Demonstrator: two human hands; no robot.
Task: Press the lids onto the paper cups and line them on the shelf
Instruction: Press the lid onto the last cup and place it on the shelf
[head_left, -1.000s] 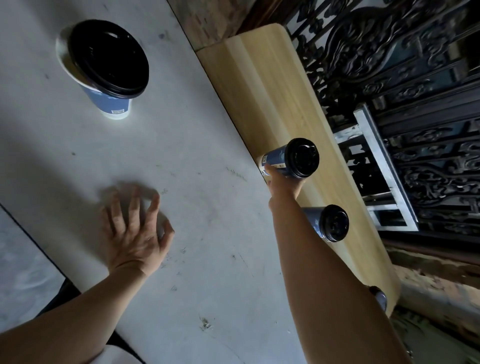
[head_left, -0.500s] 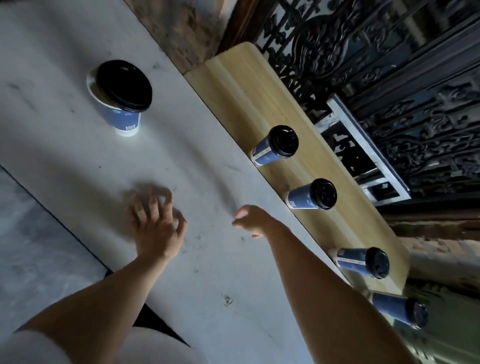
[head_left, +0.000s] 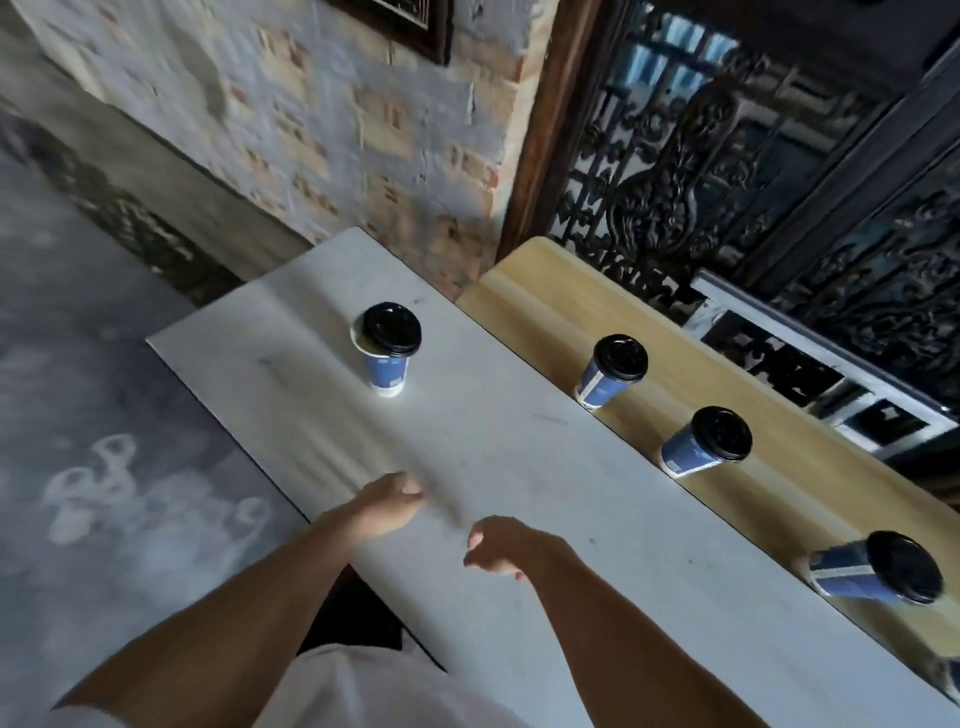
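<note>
Left grip (head_left: 387, 501): fingers loosely curled, holding nothing, over the bench (head_left: 519, 457). Right grip (head_left: 506, 545): likewise loosely curled and holding nothing, just beside the left grip. 1 bench cup (head_left: 387, 371): upright, well ahead of the left grip, its lid (head_left: 390, 330) lying off-centre with white rim showing. Wooden shelf (head_left: 545, 296), right of the right grip: 3 lidded cups in a row, far cup (head_left: 602, 384), mid cup (head_left: 685, 452), near cup (head_left: 852, 571), well apart from both.
</note>
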